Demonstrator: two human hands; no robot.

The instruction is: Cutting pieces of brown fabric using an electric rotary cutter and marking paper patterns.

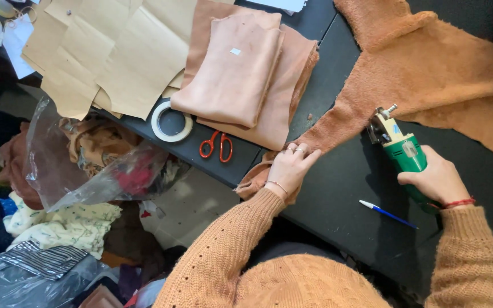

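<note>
A large piece of fuzzy orange-brown fabric (429, 68) lies spread over the dark table (349, 188). My left hand (289, 166) presses flat on a narrow strip of that fabric near the table's edge, fingers together, rings on two fingers. My right hand (437, 179) grips the green handle of an electric rotary fabric cutter (397, 145), whose metal head rests at the fabric's edge. Both arms wear orange knit sleeves.
A blue pen (388, 214) lies on the table between my arms. Orange-handled scissors (217, 146), a tape roll (171, 121), folded tan fabric (241, 71) and brown paper patterns (109, 51) sit to the left. Bags of cloth (75, 188) are piled on the floor.
</note>
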